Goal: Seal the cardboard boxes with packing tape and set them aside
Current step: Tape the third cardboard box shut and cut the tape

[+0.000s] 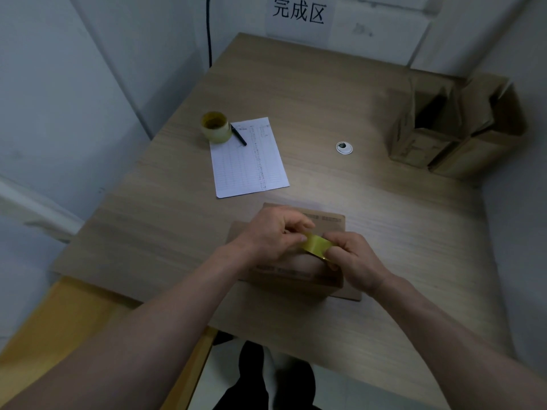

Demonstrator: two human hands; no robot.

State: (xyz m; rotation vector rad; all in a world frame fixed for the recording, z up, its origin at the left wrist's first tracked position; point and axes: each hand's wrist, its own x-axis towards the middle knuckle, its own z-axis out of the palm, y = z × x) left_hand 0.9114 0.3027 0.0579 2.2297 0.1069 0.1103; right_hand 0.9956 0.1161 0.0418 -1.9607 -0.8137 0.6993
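Observation:
A small cardboard box [325, 223] sits on the wooden table [296, 99] near its front edge, partly hidden by my hands. Above it I hold a yellowish roll of packing tape [315, 245] between both hands. My left hand [272, 235] pinches the roll's left side with thumb and curled fingers. My right hand [353, 260] grips its right side. A second tape roll [215, 127] stands at the back left of the table.
A printed sheet of paper [251, 164] lies mid-table with a black pen [238, 135] on its top corner. Two open cardboard boxes [444, 122] stand at the right edge by the wall. A cable grommet [344, 147] is set in the tabletop. A paper sign [299, 13] hangs on the back wall.

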